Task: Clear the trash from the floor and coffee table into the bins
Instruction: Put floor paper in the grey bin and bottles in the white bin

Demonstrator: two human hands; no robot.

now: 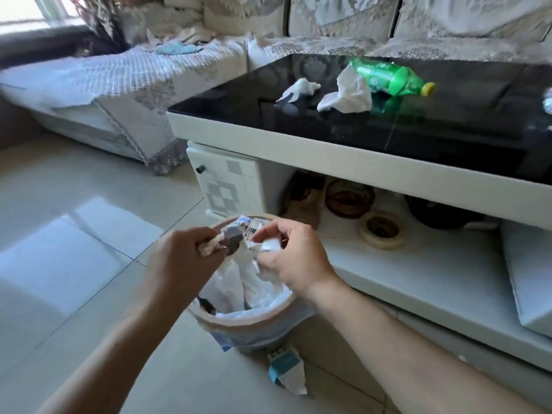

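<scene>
Both hands over the round bin point(239, 319) on the floor. Left hand point(185, 258) pinching a small tissue wad point(210, 245). Right hand point(294, 258) gripping crumpled white paper point(268, 245) with a barcode. Green bottle point(388, 77) and two tissues point(346, 94) lying on the black coffee table point(239, 132). One blue-white wrapper point(286, 370) on the floor beside the bin.

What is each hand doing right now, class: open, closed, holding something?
Left hand: fingers closed on a crumpled tissue, above the bin.
Right hand: fingers closed on a white wrapper with a barcode, above the same bin.
</scene>
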